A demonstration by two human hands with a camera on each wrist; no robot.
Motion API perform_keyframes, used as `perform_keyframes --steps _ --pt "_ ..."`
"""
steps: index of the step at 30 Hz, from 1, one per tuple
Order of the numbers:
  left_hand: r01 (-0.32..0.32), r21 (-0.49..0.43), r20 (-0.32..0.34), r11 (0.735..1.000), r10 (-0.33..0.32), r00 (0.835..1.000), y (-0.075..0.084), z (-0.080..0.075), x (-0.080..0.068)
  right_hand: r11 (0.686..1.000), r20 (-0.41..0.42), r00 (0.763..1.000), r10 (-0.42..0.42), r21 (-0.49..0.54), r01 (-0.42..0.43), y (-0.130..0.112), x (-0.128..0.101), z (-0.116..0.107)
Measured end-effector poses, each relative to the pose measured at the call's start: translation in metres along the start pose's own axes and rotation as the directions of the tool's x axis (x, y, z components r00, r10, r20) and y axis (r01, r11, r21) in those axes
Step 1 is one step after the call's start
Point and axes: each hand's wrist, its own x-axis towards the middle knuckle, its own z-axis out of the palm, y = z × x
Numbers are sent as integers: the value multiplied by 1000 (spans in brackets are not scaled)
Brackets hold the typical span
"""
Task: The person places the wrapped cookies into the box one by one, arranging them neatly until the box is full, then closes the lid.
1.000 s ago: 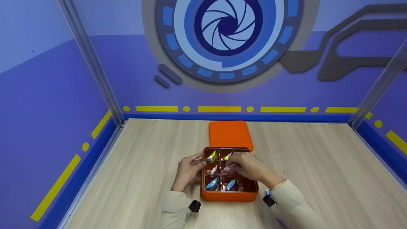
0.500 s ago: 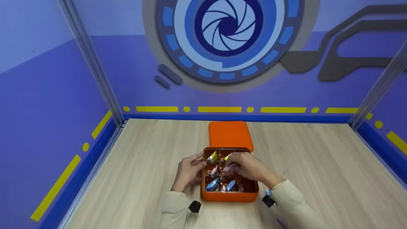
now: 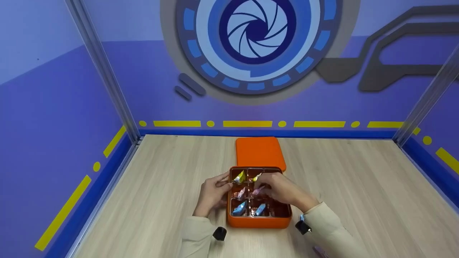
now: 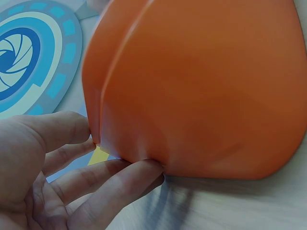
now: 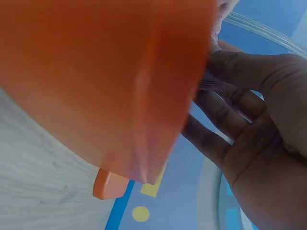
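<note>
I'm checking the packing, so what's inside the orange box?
Left column, far to near: yellow piece, pink piece, blue piece. Middle column: another yellow piece, another pink piece, another blue piece. The right hand covers much of the right column, hiding any contents there.

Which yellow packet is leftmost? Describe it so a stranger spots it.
Find the open orange box on the table. Look into its back left compartment. The yellow packet there is clear of the right hand, which partly covers the other yellow packet.

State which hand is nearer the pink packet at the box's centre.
Right: the right hand pinches the pink packet; the left hand holds the left side of the box, farther off.
</note>
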Motion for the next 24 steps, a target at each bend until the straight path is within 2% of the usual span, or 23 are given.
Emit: perform_keyframes --steps 9,16,24 --pt "-12 -5 -2 1000 12 1000 1 0 -1 999 7 999 38 19 -38 2 -1 2" --pt "25 -26 4 999 -25 1000 1 1 -1 997 3 997 78 16 -78 2 -3 3" --pt "9 10 -6 1000 -9 1000 1 0 -1 997 -9 997 74 28 -73 0 -6 -2"
